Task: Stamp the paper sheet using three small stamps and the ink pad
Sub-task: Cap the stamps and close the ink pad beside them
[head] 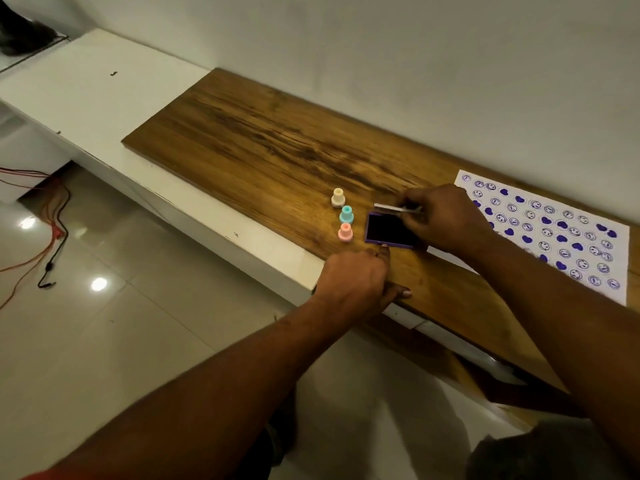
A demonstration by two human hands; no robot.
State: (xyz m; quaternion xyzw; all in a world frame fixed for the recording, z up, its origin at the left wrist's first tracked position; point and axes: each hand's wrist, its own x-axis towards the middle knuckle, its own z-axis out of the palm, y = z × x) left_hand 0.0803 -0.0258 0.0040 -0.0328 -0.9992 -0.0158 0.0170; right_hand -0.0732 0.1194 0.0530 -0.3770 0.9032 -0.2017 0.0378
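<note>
Three small stamps stand in a row on the wooden board [263, 140]: a cream stamp [337, 197] farthest, a teal stamp [346, 214] in the middle, a pink stamp [345, 232] nearest. Just right of them lies the purple ink pad [389, 231], its dark pad exposed. My right hand [446, 216] holds the pad's clear lid [394, 207] tilted above its far edge. My left hand [356, 282] rests on the board's front edge, a fingertip touching the pad's near side. The white paper sheet [554, 233], covered in purple smiley and heart prints, lies at the right.
The board sits on a white ledge [104, 98] against a pale wall. Below to the left is a glossy tiled floor with red and black cables [52, 237]. A dark object [20, 32] sits at the far left corner.
</note>
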